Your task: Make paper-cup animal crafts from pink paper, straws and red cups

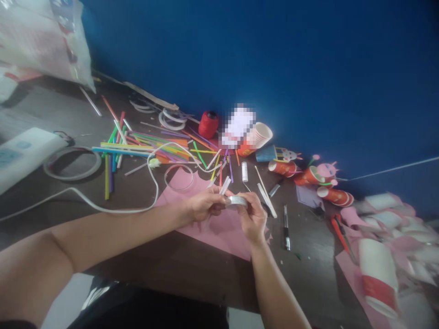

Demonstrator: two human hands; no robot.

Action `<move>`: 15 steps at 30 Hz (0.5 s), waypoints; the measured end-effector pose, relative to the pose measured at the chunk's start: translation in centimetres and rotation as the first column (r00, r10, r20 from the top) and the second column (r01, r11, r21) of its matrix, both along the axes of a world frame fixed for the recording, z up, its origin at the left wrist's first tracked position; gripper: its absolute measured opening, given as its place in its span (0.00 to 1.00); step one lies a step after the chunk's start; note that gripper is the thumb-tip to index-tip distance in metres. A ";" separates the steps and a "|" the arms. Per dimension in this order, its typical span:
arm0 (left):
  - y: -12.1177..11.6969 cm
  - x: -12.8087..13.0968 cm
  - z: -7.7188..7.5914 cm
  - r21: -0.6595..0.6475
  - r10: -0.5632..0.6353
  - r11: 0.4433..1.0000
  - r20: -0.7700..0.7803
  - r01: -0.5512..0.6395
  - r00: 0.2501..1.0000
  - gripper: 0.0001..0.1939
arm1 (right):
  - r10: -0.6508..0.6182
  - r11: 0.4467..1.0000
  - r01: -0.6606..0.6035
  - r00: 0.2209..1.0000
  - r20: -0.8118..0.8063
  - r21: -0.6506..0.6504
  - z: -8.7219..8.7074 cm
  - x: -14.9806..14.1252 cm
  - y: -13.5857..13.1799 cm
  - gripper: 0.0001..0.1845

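The dark tabletop point(315, 269) stretches across the scene and is covered with many small things; at its far side stands a plain blue wall point(274, 59). Near the middle, a roll of tape point(237, 202) is held above a pink sheet point(233, 240), which lies flat on the surface. The right hand point(253, 215) grips this roll from the right, its fingers pinching the ring. The left hand point(207, 203) is just beside it, with the fingers pressed together on pale strips point(225, 185) that point to the far side; whether they also touch the roll, one cannot tell.

On the left part of the surface there is a loose heap of colourful straws point(137, 142), and a white cable point(113, 210) curves in front of it. At the far left stands a clear bag point(44, 50). Beyond the hands, a red spool point(208, 125) is near the wall, with a stack of paper cups point(255, 139) to its right. On the right lie a pen point(286, 230) and a blurred pile of white and pink pieces point(401, 224), with a large paper cup point(377, 274) at its near side.
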State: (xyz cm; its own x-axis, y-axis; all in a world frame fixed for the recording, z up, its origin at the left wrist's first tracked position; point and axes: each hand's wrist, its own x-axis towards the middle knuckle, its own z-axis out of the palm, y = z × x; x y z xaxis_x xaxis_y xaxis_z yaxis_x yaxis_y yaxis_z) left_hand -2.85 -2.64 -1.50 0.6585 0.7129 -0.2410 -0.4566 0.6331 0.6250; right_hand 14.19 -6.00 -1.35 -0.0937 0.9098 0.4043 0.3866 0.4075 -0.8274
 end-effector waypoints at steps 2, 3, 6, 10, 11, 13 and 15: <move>0.0 0.0 0.0 0.004 -0.007 1.000 0.007 0.007 1.000 0.08 | -0.008 1.000 0.008 1.000 -0.018 -0.019 -0.1 0.0 0.0 0.09; 0.0 -0.1 0.0 0.007 -0.009 1.000 0.010 0.009 1.000 0.08 | -0.012 0.999 0.011 0.999 -0.034 -0.032 -0.2 0.0 0.1 0.09; 0.1 -0.1 0.1 0.015 -0.016 1.000 0.019 0.016 1.000 0.09 | -0.019 0.998 0.013 0.995 -0.094 -0.066 -0.5 0.0 0.2 0.09; 0.1 -0.1 0.2 0.038 -0.036 0.999 0.038 0.035 0.999 0.10 | -0.018 0.997 0.008 0.993 -0.119 -0.082 -0.6 0.1 0.2 0.09; 0.1 -0.1 0.2 0.042 -0.041 0.998 0.038 0.039 0.998 0.09 | -0.015 0.997 0.006 0.993 -0.113 -0.081 -0.6 0.1 0.2 0.09; 0.1 -0.1 0.2 0.043 -0.046 0.998 0.031 0.044 0.998 0.09 | -0.013 0.998 0.007 0.996 -0.092 -0.067 -0.4 0.0 0.1 0.09; 0.1 -0.1 0.2 0.035 -0.039 0.999 0.029 0.037 0.999 0.09 | -0.022 0.999 0.019 0.998 -0.060 -0.043 -0.1 -0.1 0.1 0.09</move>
